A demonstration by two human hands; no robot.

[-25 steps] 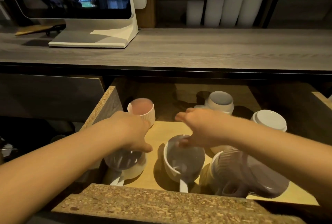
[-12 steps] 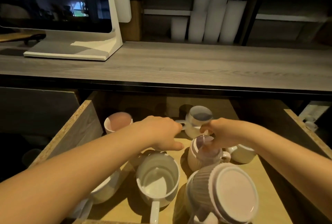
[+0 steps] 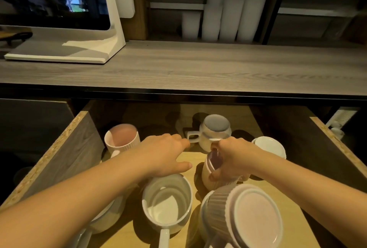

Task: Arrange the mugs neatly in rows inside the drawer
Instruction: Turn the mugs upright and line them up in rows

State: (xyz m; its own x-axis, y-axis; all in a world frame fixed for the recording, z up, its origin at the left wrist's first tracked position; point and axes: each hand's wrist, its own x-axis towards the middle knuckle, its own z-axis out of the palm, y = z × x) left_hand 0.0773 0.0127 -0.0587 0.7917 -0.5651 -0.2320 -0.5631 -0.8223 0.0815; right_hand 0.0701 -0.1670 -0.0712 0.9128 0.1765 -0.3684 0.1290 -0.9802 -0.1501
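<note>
An open wooden drawer [image 3: 65, 154] holds several mugs. My right hand [image 3: 234, 160] grips a ribbed cream mug [image 3: 211, 170] in the drawer's middle, tilted to the left. My left hand [image 3: 164, 156] hovers open above the drawer floor, fingertips near the handle of a round mug [image 3: 215, 132] at the back. A pink-lined ribbed mug [image 3: 122, 138] stands back left. A white mug [image 3: 167, 202] stands upright in front, handle toward me. A ribbed mug [image 3: 244, 216] lies upside down at front right. An upturned white mug [image 3: 272, 146] sits at the right. My left forearm partly hides another mug [image 3: 103, 220].
A grey wooden countertop [image 3: 198, 69] overhangs the drawer's back. A monitor on a white stand [image 3: 65, 53] sits on it at the left. White cylinders [image 3: 224, 17] stand on a shelf behind. The drawer's right wall [image 3: 337, 144] is close to the upturned mug.
Both hands reached deeper into the drawer. My right hand left the front white mug and closed on the ribbed cream mug, tilting it. My left hand let go of the front-left mug.
</note>
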